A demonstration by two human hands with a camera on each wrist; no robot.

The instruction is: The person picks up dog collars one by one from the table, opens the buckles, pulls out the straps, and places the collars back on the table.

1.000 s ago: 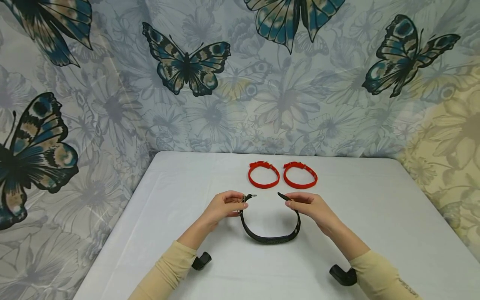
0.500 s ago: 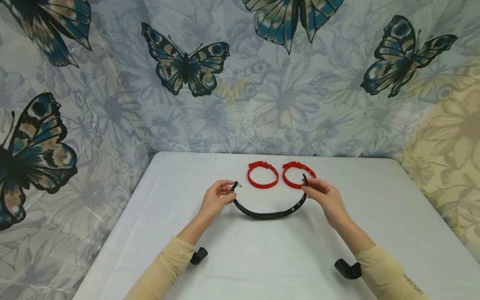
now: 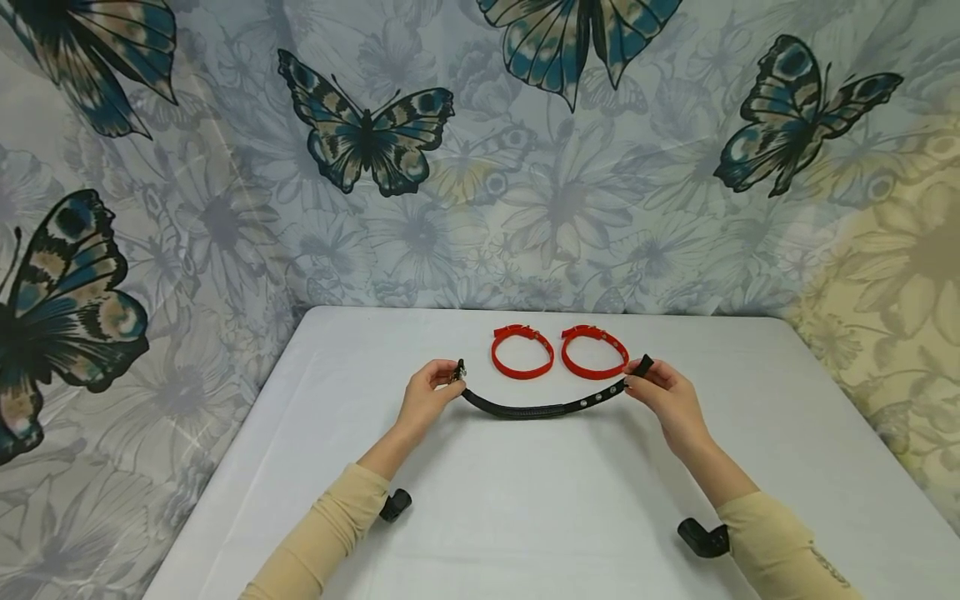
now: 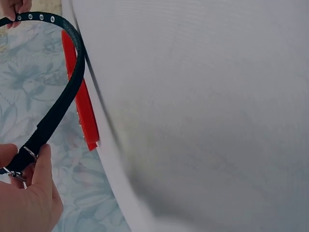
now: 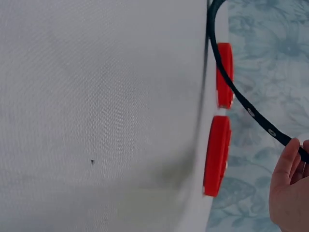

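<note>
A black collar (image 3: 525, 412) with metal eyelets hangs in a shallow curve between both hands, over the white table. My left hand (image 3: 429, 395) pinches its buckle end; the metal buckle (image 4: 15, 174) shows by the fingers in the left wrist view. At the other end, my right hand (image 3: 670, 406) pinches the strap near its tip, beside the eyelets (image 5: 271, 132). Just beyond the black strap, two red collars, a left one (image 3: 495, 360) and a right one (image 3: 564, 358), lie fastened into rings on the table.
The white table (image 3: 525, 517) reaches back to a wall covering (image 3: 570, 217) printed with butterflies and flowers. Black wrist-worn devices, one on the left (image 3: 396, 505) and one on the right (image 3: 703, 538), stick out from the sleeves.
Both hands have moved apart, the right one farther and away from the body. The black collar has opened from a deep loop into a shallow curve. The red collars stay in place.
</note>
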